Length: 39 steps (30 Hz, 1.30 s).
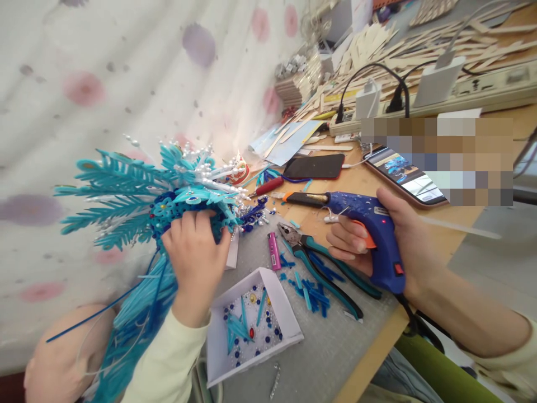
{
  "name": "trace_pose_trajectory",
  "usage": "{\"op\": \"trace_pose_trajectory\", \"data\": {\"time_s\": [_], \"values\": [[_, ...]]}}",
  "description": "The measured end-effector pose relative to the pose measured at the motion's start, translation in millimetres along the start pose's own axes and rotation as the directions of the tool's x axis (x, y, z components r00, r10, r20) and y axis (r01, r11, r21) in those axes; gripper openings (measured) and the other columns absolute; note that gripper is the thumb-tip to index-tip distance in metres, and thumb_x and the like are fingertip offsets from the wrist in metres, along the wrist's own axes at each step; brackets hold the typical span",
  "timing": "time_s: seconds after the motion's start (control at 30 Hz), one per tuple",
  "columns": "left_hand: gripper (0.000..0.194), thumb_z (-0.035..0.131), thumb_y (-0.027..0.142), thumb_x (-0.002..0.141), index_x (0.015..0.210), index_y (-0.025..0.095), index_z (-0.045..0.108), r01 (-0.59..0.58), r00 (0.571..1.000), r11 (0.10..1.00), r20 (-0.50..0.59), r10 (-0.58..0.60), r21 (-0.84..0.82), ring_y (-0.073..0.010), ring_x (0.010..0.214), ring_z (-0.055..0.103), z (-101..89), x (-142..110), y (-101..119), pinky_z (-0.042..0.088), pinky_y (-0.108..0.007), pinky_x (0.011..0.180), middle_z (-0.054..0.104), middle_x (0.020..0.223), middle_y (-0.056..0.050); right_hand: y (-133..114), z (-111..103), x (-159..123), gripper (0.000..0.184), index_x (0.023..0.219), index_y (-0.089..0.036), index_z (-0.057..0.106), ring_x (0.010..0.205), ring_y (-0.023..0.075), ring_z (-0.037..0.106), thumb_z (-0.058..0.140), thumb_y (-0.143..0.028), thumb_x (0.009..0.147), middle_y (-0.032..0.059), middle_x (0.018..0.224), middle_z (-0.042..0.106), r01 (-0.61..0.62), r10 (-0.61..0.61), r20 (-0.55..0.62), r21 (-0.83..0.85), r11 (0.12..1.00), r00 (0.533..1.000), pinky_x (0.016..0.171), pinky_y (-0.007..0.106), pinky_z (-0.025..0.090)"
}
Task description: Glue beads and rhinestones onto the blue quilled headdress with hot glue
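My left hand (195, 257) has its fingers curled over the lower edge of a turquoise and blue headdress (184, 196), decorated with feather-like fronds, white pearl sprays and beads. The fingertips are partly hidden by it. Long turquoise strands (138, 313) hang below. My right hand (356, 240) grips a dark blue hot glue gun (361, 210) with its fingers at the orange trigger. Its nozzle points left towards the headdress, apart from it, and a small red light glows on its side.
A white tray (296, 330) of beads stands near the pliers (310, 246), a pink lighter (273, 251) and blue scraps (312, 294). Behind lie a red-handled tool (269, 186), phones (314, 166), a power strip (482, 84) and wooden sticks (369, 50). A bald mannequin head (62, 358) is lower left.
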<state>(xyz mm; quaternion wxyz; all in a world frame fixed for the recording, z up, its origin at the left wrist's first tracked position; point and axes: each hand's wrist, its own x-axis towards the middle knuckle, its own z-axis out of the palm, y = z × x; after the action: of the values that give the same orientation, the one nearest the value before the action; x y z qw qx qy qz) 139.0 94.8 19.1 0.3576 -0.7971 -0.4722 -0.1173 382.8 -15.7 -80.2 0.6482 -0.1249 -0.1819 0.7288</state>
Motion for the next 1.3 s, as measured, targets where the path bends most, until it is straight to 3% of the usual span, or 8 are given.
{"op": "trace_pose_trajectory", "data": {"time_s": [0.27,0.43,0.6,0.8,0.9,1.03,1.2,1.3], "values": [[0.027,0.06,0.032,0.088,0.108,0.014,0.062,0.042,0.999,0.998,-0.016,-0.043,-0.056,-0.0391,0.096,0.057,9.7,0.3,-1.3,0.042,-0.049,0.081,0.063,0.1,-0.015,0.8,-1.7,1.5,0.06,0.059,-0.014,0.062,0.054,0.0096,0.038,0.057,-0.065,0.09,-0.0006,0.054,0.042,-0.027,0.024,0.044,0.063,0.998,0.999,0.054,0.02,0.044],[0.031,0.06,0.032,0.086,0.111,0.012,0.058,0.077,0.996,0.989,-0.026,-0.081,-0.122,-0.0398,0.101,0.057,14.1,-2.2,-4.7,0.043,-0.052,0.086,0.063,0.105,-0.018,1.2,-1.6,1.5,0.062,0.058,-0.015,0.061,0.053,0.0098,0.037,0.055,-0.067,0.091,-0.0007,0.054,0.04,-0.024,0.022,0.035,0.047,0.999,0.999,0.054,0.021,0.044],[0.062,0.068,0.042,0.081,0.128,0.007,0.049,0.133,0.98,0.976,-0.124,-0.155,-0.173,-0.0438,0.116,0.051,14.1,-4.8,-4.9,0.038,-0.059,0.098,0.057,0.12,-0.025,1.9,-1.9,1.6,0.063,0.058,-0.016,0.058,0.052,0.01,0.036,0.051,-0.069,0.091,-0.002,0.052,0.035,-0.024,0.024,0.009,0.045,0.999,1.0,0.052,0.021,0.042],[0.088,0.074,0.049,0.08,0.144,0.011,0.027,0.059,0.946,0.987,-0.307,-0.103,-0.151,-0.0426,0.134,0.039,13.0,-11.5,-5.1,0.03,-0.061,0.108,0.042,0.139,-0.028,2.0,-2.5,3.5,0.058,0.057,-0.015,0.064,0.052,0.0105,0.037,0.057,-0.063,0.089,0.0002,0.052,0.041,-0.02,0.019,0.008,0.066,0.998,1.0,0.053,0.023,0.043],[0.091,0.072,0.047,0.082,0.148,0.015,0.017,0.074,0.933,0.988,-0.339,-0.116,-0.132,-0.0421,0.135,0.037,19.6,-12.9,-5.2,0.029,-0.062,0.107,0.038,0.144,-0.027,2.6,-3.6,4.4,0.058,0.057,-0.015,0.065,0.051,0.0109,0.036,0.056,-0.063,0.089,0.0002,0.051,0.039,-0.023,0.022,0.004,0.073,0.997,1.0,0.052,0.024,0.043],[0.091,0.074,0.044,0.081,0.146,0.017,0.017,0.138,0.912,0.98,-0.366,-0.183,-0.146,-0.043,0.134,0.04,27.4,-12.8,-3.7,0.031,-0.061,0.105,0.041,0.142,-0.026,4.0,-5.6,4.8,0.058,0.057,-0.017,0.064,0.049,0.0106,0.034,0.054,-0.063,0.09,0.0008,0.051,0.039,-0.011,0.012,-0.015,0.058,0.998,1.0,0.05,0.024,0.042],[0.086,0.069,0.044,0.085,0.145,0.017,0.014,0.175,0.915,0.971,-0.338,-0.221,-0.161,-0.0425,0.134,0.04,25.1,-14.7,-4.4,0.031,-0.063,0.105,0.041,0.143,-0.029,4.2,-4.1,4.5,0.054,0.055,-0.019,0.057,0.049,0.0107,0.035,0.062,-0.064,0.085,0.001,0.051,0.041,-0.021,0.024,-0.085,0.036,0.999,0.996,0.05,0.024,0.043],[0.093,0.072,0.049,0.081,0.145,0.017,0.013,0.19,0.889,0.962,-0.381,-0.253,-0.195,-0.0427,0.134,0.04,22.4,-15.9,-6.3,0.033,-0.063,0.105,0.041,0.142,-0.029,4.3,-2.7,5.3,0.052,0.054,-0.02,0.053,0.047,0.0106,0.035,0.068,-0.062,0.08,0.0,0.049,0.039,-0.034,0.039,-0.099,0.05,0.998,0.994,0.048,0.025,0.044]]}}
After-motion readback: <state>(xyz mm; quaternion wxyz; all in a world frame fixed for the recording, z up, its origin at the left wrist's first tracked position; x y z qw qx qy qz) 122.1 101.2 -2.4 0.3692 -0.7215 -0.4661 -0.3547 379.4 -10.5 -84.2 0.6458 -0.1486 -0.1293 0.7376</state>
